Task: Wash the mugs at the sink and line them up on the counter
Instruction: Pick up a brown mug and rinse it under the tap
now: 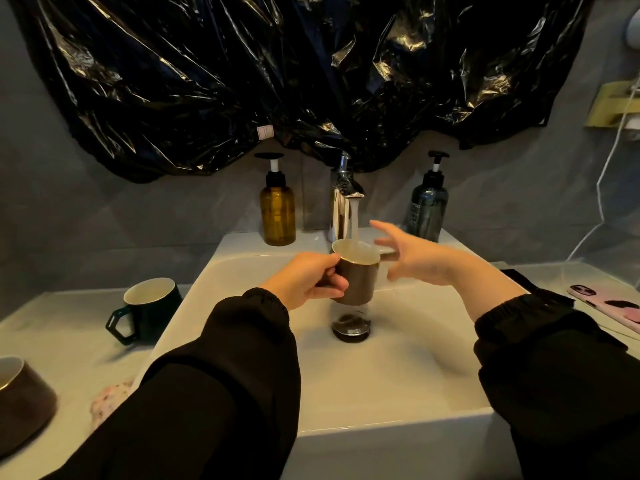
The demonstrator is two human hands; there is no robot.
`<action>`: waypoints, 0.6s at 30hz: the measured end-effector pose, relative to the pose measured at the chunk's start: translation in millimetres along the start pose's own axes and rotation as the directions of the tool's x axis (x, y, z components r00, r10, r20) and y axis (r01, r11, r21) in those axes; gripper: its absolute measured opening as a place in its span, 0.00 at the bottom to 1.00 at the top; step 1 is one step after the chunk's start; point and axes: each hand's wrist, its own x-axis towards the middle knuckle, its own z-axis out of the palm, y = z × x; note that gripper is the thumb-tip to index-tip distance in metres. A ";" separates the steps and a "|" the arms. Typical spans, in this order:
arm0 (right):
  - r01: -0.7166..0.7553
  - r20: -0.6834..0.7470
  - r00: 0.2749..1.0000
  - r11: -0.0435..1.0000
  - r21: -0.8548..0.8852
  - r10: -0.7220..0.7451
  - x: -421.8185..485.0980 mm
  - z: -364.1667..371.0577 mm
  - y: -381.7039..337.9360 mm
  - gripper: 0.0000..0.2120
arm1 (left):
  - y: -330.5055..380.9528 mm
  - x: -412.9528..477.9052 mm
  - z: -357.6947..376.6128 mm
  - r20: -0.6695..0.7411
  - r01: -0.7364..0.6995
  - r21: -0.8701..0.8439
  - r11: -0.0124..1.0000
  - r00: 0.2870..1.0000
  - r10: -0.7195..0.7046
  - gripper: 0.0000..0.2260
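now left hand (304, 278) grips brown mug (356, 278); right hand (419, 258) beside.

No legible txt; label on dark pump bottle (427, 206) too blurry.

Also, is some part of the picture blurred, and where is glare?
Head view: dim, warm light; the right hand is motion-blurred beside the brown mug; glare streaks on the black plastic sheet and chrome faucet; wide-angle lens bends the sink edges.
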 end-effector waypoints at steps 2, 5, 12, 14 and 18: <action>0.134 -0.284 0.950 0.991 0.003 -0.127 -0.5 -2.2 -8.2 0.36 | -3.7 -0.3 3.7 -0.036 -0.097 0.269 0.958 0.993 0.110 0.10; 0.282 -0.537 0.781 0.947 -0.152 -0.318 2.8 1.6 -30.1 0.27 | -9.3 -2.9 4.3 -0.008 -0.227 0.577 0.785 0.959 0.283 0.09; 0.337 -0.374 0.785 0.847 -0.412 -0.494 32.9 15.0 -82.3 0.25 | -13.8 -16.2 -5.1 0.122 -0.354 0.886 0.301 0.802 0.584 0.08; 0.329 -0.334 0.799 0.828 -0.454 -0.501 41.3 18.2 -90.4 0.26 | -15.5 -17.6 -11.2 0.174 -0.346 0.923 0.169 0.766 0.619 0.09; 0.293 -0.302 0.811 0.794 -0.532 -0.502 51.9 22.1 -98.4 0.28 | -16.5 -20.9 -19.6 0.297 -0.348 0.937 -0.044 0.719 0.628 0.12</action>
